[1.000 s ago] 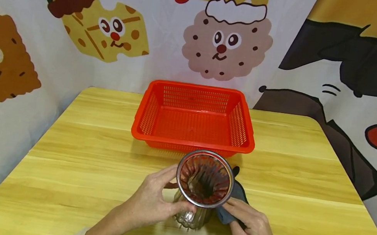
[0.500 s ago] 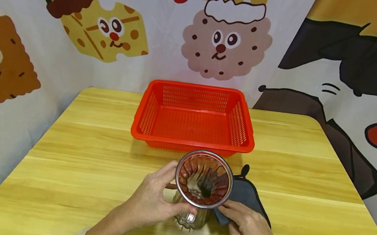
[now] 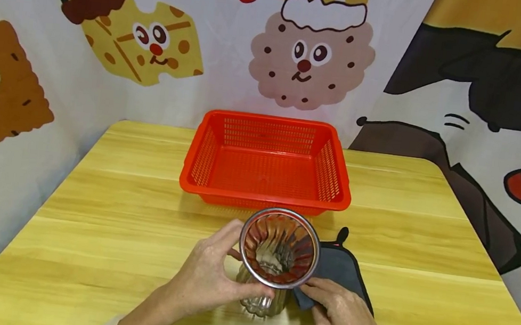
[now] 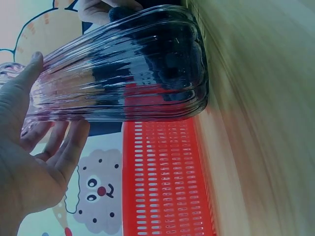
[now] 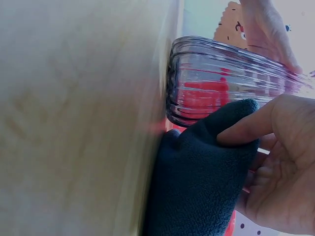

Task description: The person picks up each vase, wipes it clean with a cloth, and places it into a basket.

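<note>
A ribbed clear glass vase with a flared rim stands upright on the table in the head view. My left hand holds it around the neck, thumb on the near side and fingers behind. In the left wrist view, the left hand curves around the upper part of the vase. Right of the vase, my right hand pinches the near corner of a dark grey cloth. The right wrist view shows the thumb or a finger pressing into the fuzzy cloth, close beside the vase's lower part.
Behind the vase, a red perforated plastic basket sits near the back of the wood-grain table. A white curtain with cartoon prints hangs behind and along both sides.
The grey cloth has come out from behind the right hand and lies spread wider to the right, its black loop shifted right. Both hands keep nearly the same place.
</note>
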The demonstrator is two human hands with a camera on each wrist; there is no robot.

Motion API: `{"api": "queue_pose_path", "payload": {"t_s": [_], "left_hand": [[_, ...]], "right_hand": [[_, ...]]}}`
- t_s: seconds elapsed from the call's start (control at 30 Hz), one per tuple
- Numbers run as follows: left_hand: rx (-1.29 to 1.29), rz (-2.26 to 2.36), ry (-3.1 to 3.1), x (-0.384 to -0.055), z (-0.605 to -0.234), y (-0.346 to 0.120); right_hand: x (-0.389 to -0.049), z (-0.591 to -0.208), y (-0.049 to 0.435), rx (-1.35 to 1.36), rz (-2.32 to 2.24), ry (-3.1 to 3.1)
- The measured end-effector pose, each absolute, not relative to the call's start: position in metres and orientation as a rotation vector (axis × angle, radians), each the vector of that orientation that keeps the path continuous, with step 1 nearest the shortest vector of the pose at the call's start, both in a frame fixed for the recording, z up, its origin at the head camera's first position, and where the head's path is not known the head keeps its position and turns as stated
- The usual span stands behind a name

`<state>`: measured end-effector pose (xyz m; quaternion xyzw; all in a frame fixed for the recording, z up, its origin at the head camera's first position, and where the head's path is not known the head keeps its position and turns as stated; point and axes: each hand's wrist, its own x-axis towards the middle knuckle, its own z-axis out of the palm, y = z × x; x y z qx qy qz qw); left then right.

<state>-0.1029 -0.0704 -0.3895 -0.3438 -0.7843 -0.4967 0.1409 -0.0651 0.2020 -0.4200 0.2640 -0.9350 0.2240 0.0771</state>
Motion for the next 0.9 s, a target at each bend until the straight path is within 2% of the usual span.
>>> {"api": "queue_pose_path", "payload": {"t_s": [0.3, 0.67, 0.8, 0.9], "left_hand": [[-0.977, -1.421, -2.27, -0.104, -0.392, -0.069], [-1.122, -1.637, -2.235, -0.101, -0.388, -0.074], [-1.164, -1.623, -2.267, -0.1, -0.39, -0.076], [-1.181, -1.585, -2.263, -0.1, -0.391, -0.077]], "right_hand": [[-0.07, -0.415, 0.21, 0.749, 0.955, -2.65], [-0.044, -0.376, 0.185, -0.059, 1.576, -2.211], [-0.035, -0.377, 0.174, -0.015, 1.924, -1.968], [-0.03, -0.379, 0.169, 0.061, 1.996, -1.918]]}}
